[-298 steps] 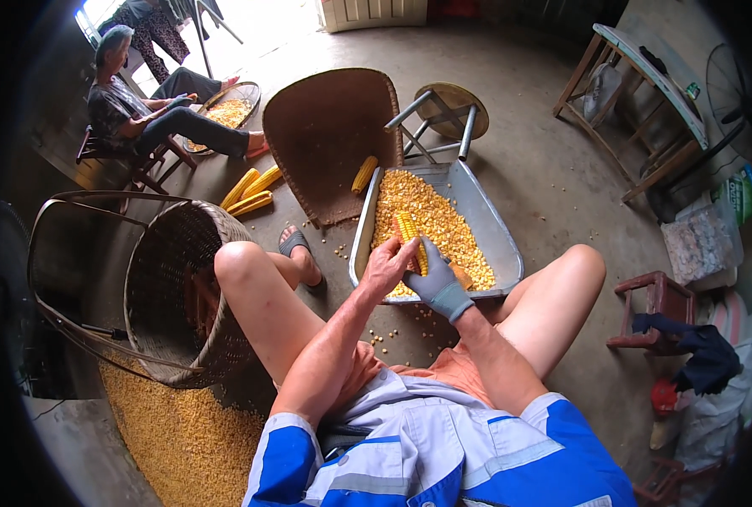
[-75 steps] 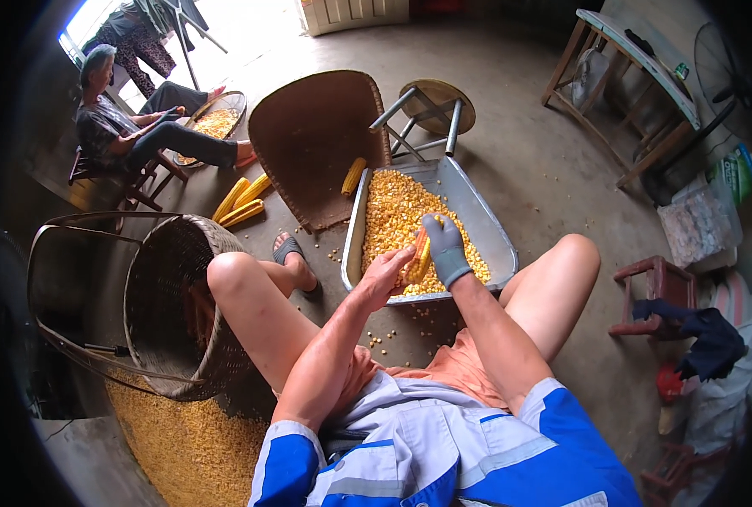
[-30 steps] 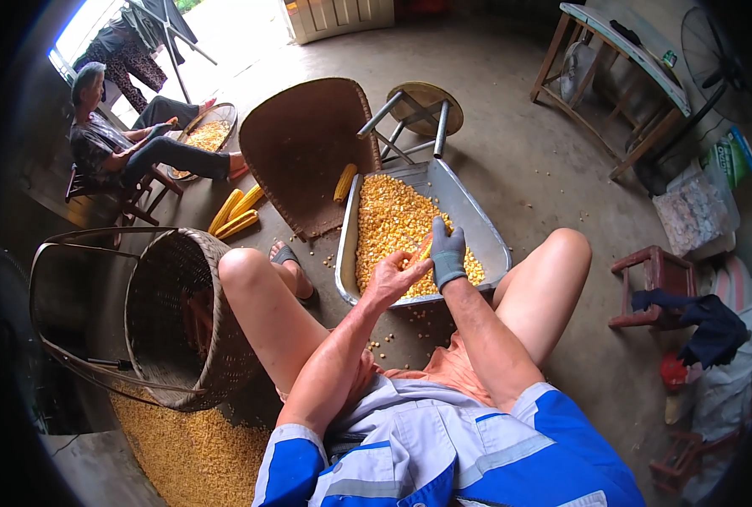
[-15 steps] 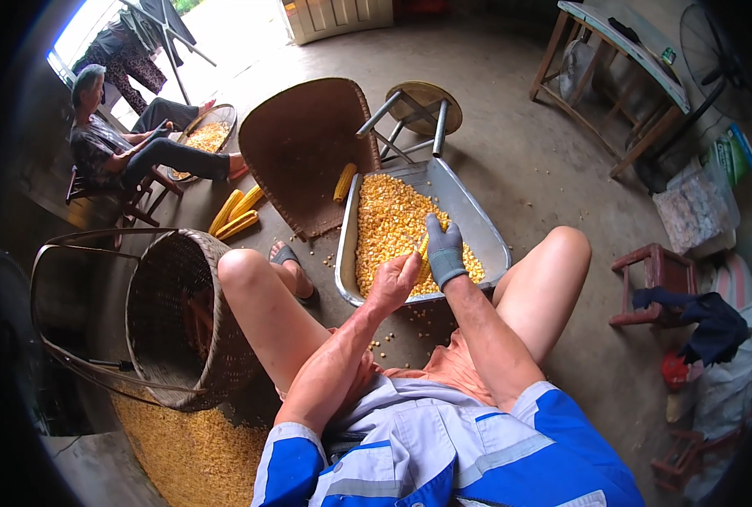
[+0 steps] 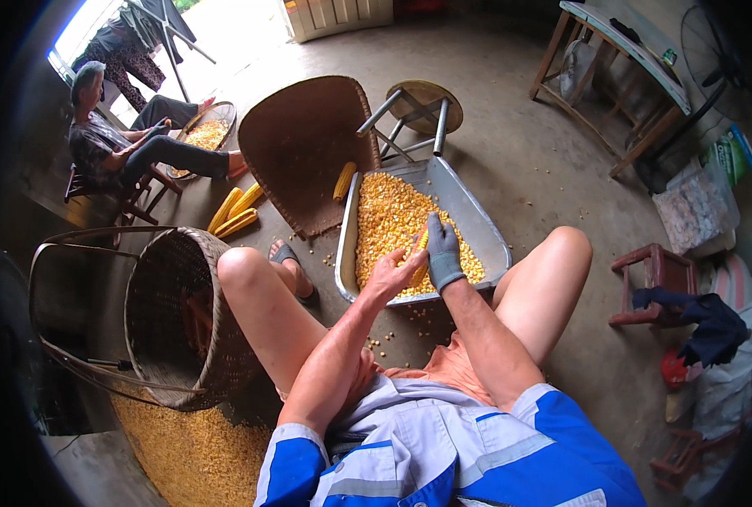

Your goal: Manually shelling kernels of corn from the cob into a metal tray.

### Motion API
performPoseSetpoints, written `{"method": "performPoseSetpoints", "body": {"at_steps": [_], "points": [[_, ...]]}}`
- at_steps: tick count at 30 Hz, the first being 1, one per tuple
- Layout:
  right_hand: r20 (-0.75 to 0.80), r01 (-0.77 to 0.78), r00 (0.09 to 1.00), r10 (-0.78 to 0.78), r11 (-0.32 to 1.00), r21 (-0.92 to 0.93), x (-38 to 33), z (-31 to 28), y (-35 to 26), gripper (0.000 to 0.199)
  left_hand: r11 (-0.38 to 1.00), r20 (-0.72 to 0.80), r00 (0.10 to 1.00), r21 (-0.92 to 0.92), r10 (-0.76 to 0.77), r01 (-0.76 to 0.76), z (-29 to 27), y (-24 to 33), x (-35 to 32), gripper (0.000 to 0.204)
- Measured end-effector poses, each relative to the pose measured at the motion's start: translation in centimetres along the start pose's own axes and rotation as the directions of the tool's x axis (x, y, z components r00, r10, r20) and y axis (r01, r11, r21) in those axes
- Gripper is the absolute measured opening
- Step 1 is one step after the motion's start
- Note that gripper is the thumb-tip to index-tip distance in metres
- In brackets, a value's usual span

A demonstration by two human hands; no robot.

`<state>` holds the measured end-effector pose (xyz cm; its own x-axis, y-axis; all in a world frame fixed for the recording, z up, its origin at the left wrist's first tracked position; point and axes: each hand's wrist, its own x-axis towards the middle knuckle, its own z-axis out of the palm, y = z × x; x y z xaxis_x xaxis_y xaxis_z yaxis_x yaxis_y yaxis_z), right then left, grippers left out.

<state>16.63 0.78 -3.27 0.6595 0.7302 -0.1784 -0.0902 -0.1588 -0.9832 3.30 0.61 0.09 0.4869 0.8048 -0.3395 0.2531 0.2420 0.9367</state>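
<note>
Between my knees stands a grey metal tub [image 5: 485, 223], partly filled with loose yellow corn kernels [image 5: 390, 211]. Over it I hold a corn cob [image 5: 423, 242] in both hands. My bare left hand [image 5: 395, 272] is closed round the cob's near end. My right hand [image 5: 445, 252], in a grey glove, grips the cob from the other side, its thumb lying along it. Part of the cob is hidden by my fingers. Another whole corn cob [image 5: 344, 182] leans at the tub's far left edge.
A woven scoop basket [image 5: 300, 144] and a tipped round stool [image 5: 426, 106] stand beyond the tub. Several corn cobs [image 5: 239, 209] lie left, near a tall handled basket [image 5: 169, 304] and spread kernels [image 5: 190, 448]. Another person [image 5: 110, 135] sits far left with a kernel tray [image 5: 207, 135].
My left hand has shifted slightly up and its fingers have opened out along the cob. The cob tilts a little differently, and my right hand has turned slightly.
</note>
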Motion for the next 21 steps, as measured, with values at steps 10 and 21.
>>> {"method": "performPoseSetpoints", "body": {"at_steps": [10, 21], "points": [[0.079, -0.015, 0.997, 0.011, 0.999, 0.052, -0.3, 0.5, 0.6, 0.045, 0.988, -0.034, 0.989, -0.060, 0.142, -0.144, 0.1, -2.8, 0.7, 0.046], [0.046, 0.168, 0.984, -0.169, 0.985, 0.033, -0.8, 0.7, 1.0, 0.042, 0.997, -0.088, 0.994, 0.048, 0.061, -0.057, 0.0, -1.1, 0.4, 0.053]]}}
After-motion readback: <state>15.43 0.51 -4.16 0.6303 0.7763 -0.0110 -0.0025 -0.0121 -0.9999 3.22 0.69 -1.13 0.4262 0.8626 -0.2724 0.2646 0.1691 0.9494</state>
